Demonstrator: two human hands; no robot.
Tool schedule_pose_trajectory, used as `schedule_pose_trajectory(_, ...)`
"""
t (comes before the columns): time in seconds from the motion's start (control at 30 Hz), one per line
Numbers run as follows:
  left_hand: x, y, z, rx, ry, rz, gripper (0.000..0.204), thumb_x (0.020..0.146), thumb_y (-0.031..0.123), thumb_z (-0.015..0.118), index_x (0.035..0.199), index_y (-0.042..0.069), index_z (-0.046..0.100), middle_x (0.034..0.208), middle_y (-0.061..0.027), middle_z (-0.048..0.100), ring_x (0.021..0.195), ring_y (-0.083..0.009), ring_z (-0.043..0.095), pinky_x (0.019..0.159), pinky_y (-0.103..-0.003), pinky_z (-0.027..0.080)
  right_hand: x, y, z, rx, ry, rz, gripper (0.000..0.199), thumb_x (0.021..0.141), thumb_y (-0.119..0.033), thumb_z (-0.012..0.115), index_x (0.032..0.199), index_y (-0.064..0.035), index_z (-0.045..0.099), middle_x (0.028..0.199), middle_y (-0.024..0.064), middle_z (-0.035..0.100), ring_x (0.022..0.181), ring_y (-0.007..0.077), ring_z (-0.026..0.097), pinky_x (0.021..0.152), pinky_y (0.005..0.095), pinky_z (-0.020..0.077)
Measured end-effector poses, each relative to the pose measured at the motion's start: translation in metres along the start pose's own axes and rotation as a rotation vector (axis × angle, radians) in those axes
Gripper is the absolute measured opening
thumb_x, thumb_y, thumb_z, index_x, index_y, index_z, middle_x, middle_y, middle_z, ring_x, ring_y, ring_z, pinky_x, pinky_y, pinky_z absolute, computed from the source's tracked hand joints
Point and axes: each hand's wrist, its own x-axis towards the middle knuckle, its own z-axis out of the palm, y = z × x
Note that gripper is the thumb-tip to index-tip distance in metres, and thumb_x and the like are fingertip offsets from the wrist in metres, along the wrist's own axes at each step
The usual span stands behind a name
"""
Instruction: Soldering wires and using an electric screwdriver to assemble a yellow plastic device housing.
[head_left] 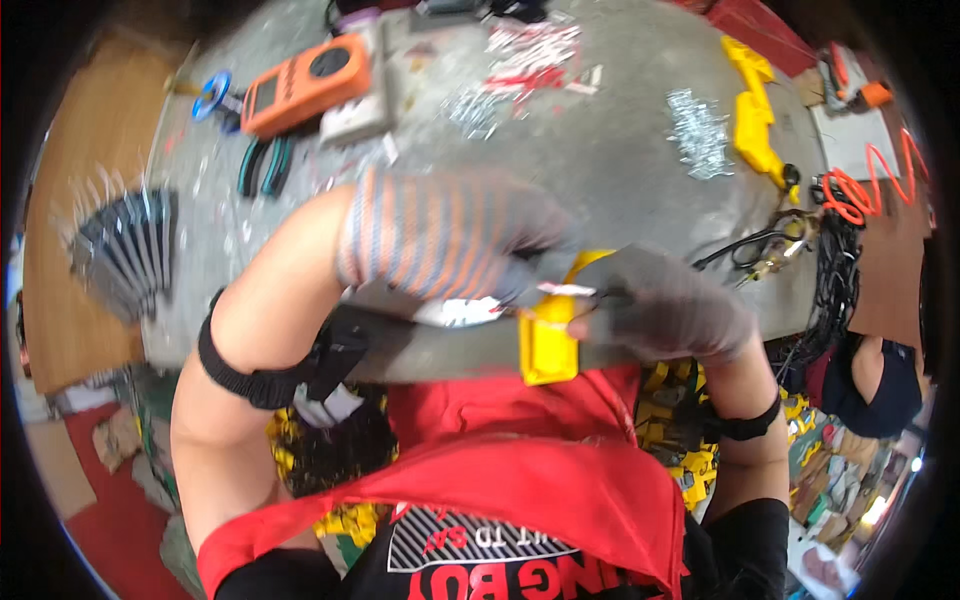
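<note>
In front of my chest, at the near table edge, is a yellow plastic housing (550,350) with a hollow, tray-like end pointing toward me. My right hand (665,305), in a grey glove, grips it from the right, thumb tip against its side. My left hand (455,235), in a striped glove with grey fingers, is closed at the housing's upper left. By its fingertips lies a thin white strip (565,290) across the housing; motion blur hides what those fingers pinch. A dark wire seems to run near the right fingers.
On the grey table (610,130) lie an orange multimeter (310,85), green-handled pliers (265,167), a pile of silvery screws (698,135), red-and-white strips (530,55) and yellow housings (755,120). Scissors (765,245) and black cables (835,270) are at right. Yellow parts (690,470) sit below the table edge.
</note>
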Motion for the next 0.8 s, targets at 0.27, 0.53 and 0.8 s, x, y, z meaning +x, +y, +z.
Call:
schedule_pose_trajectory(0.27, 0.023, 0.018, 0.021, 0.771, 0.059, -0.018, 0.013, 0.072, 0.017, 0.063, 0.083, 0.011, 0.060, 0.081, -0.0078, 0.060, 0.084, -0.0257, 0.061, 0.069, -0.039, 0.048, 0.003, 0.022, 0.019, -0.118, 0.013, -0.268, 0.020, 0.073, -0.029, 0.063, 0.074, -0.0082, 0.061, 0.068, 0.0116, 0.059, 0.064, 0.0330, 0.062, 0.060, 0.0424, 0.0504)
schedule_pose_trajectory(0.53, -0.006, 0.011, 0.084, 0.806, 0.736, -0.006, 0.014, 0.065, 0.011, 0.064, 0.076, 0.010, 0.055, 0.080, -0.0036, 0.060, 0.081, -0.0240, 0.059, 0.070, -0.039, 0.047, 0.040, 0.057, -0.144, 0.107, 0.437, 0.175, 0.031, 0.084, -0.030, 0.062, 0.104, -0.0068, 0.068, 0.088, 0.0138, 0.068, 0.077, 0.0146, 0.064, 0.071, 0.0334, 0.0515)
schedule_pose_trajectory(0.8, 0.014, -0.005, 0.098, 0.471, 0.834, -0.066, 0.029, 0.054, 0.008, 0.069, 0.081, 0.009, 0.058, 0.084, -0.0053, 0.062, 0.085, -0.0297, 0.059, 0.076, -0.043, 0.045, 0.153, 0.286, -0.284, -0.685, 0.798, 0.239, 0.021, 0.087, -0.015, 0.054, 0.103, -0.0069, 0.066, 0.105, 0.0141, 0.067, 0.102, 0.0291, 0.063, 0.088, 0.0378, 0.0483)
